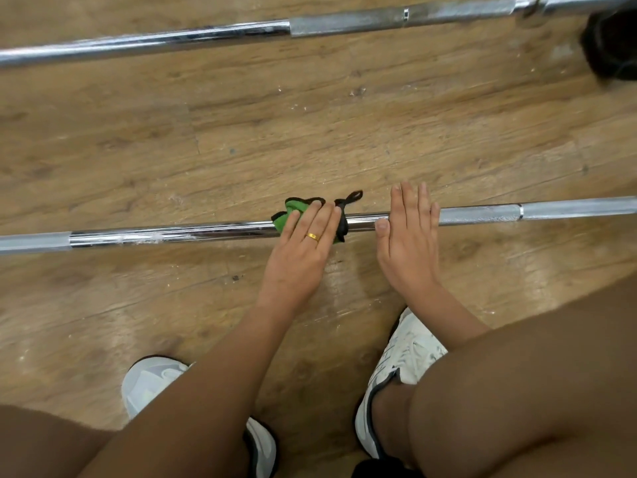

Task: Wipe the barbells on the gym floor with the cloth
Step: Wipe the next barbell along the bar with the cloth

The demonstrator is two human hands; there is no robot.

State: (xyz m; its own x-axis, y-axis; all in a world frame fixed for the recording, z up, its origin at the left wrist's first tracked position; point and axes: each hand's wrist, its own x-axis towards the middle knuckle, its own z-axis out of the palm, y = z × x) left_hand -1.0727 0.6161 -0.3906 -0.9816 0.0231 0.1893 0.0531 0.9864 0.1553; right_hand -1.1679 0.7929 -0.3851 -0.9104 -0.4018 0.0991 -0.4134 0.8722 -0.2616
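White and flaky, clinging to the near barbell [206,232] well out to the left of the left hand [303,246], looking like the smudge [151,238] to be chasing next. Pressing the green cloth [287,215] flat onto the bar with straight fingers [319,222], not wrapping round it, so probably only catching the top; better to be curling it around and sliding leftward. Resting the right hand [408,236] flat on the bar just right of the cloth, palm down, gripping nothing, hands close but apart, handy for stopping any rolling. Leaving the far barbell [206,32] lying beyond both sets of fingertips, no hand on it.
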